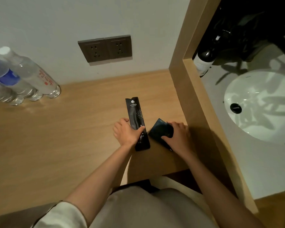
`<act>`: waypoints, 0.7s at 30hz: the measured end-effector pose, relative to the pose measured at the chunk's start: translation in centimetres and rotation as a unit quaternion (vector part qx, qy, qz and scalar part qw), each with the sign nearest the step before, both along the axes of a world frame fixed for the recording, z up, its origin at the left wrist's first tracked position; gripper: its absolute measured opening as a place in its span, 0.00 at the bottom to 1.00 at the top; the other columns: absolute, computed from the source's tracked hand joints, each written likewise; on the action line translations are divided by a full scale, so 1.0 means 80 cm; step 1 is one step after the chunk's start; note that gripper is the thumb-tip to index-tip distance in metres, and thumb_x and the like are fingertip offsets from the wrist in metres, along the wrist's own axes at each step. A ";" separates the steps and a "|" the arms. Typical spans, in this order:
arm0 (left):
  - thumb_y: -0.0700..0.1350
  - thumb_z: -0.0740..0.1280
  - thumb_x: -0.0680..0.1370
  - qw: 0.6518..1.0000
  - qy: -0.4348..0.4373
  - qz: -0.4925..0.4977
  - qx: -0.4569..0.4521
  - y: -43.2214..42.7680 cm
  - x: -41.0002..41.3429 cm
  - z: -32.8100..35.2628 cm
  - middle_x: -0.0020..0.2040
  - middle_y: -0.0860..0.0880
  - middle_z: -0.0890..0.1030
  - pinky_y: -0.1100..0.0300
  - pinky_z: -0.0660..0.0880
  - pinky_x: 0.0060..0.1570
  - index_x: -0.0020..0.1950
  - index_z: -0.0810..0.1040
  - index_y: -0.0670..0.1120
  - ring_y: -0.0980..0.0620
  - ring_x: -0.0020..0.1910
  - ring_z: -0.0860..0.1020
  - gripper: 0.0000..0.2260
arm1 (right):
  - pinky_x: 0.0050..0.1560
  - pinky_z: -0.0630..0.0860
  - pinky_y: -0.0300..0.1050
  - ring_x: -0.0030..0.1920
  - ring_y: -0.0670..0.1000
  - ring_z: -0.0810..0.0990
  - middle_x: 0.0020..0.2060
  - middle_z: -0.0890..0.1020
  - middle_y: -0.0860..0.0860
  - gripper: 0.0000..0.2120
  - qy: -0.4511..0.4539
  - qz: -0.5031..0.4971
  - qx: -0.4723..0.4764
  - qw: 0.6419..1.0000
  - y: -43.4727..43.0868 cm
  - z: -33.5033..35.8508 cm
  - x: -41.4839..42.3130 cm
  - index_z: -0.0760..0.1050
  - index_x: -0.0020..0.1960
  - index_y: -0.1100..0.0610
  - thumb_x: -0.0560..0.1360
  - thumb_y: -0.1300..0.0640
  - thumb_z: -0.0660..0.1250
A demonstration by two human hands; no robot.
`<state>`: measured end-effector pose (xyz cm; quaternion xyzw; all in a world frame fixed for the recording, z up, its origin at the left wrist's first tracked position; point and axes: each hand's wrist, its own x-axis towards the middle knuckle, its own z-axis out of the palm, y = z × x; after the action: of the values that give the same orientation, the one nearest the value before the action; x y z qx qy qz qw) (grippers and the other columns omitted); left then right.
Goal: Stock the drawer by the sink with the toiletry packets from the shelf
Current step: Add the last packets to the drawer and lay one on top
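Two bare forearms reach out from a pale sleeve over the wooden counter. The left hand grips a long black toothbrush packet, with the thumb laid across its printed face and the fingers curled round its left edge. The packet lies lengthwise on the counter, pointing away toward the wall. Just beside it on the right, the right hand holds a smaller dark packet. Its fingers are curled over the top edge and the thumb is tucked under the lower one. This packet sits tilted, and I cannot tell whether it touches the wood. Both packets are close to the wooden partition. Beyond that, a white washbasin is sunk into a grey top. Far left, several clear water bottles stand clustered against the wall. A dark double wall socket is set above the counter, and a dark bottle stands behind the basin.
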<state>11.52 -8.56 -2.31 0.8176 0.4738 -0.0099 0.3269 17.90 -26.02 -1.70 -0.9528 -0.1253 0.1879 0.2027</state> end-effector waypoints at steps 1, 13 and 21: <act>0.60 0.76 0.65 1.000 0.002 0.001 0.010 0.000 0.001 -0.001 0.60 0.44 0.72 0.54 0.65 0.59 0.61 0.69 0.46 0.44 0.62 0.67 0.32 | 0.66 0.64 0.51 0.68 0.54 0.65 0.66 0.71 0.50 0.31 -0.009 0.002 0.002 1.000 0.002 -0.003 0.003 0.68 0.68 0.47 0.68 0.49 0.75; 0.48 0.72 0.74 0.996 -0.020 0.042 -0.077 0.009 -0.002 0.011 0.49 0.44 0.78 0.55 0.69 0.38 0.50 0.67 0.44 0.44 0.45 0.77 0.16 | 0.51 0.75 0.45 0.55 0.52 0.77 0.54 0.76 0.51 0.22 0.059 0.005 0.069 0.996 0.010 -0.002 0.020 0.74 0.59 0.54 0.68 0.58 0.77; 0.43 0.71 0.75 0.968 -0.156 0.035 -0.192 0.020 -0.036 0.027 0.63 0.43 0.76 0.53 0.74 0.55 0.70 0.62 0.45 0.43 0.60 0.77 0.27 | 0.41 0.73 0.37 0.56 0.53 0.79 0.57 0.80 0.54 0.18 0.090 -0.024 0.144 0.985 0.007 0.030 0.012 0.73 0.65 0.58 0.77 0.55 0.67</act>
<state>8.66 -6.95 -0.15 0.7140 0.4346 0.0384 0.5475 18.88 -25.46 0.68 -0.8958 -0.1098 0.2476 0.3525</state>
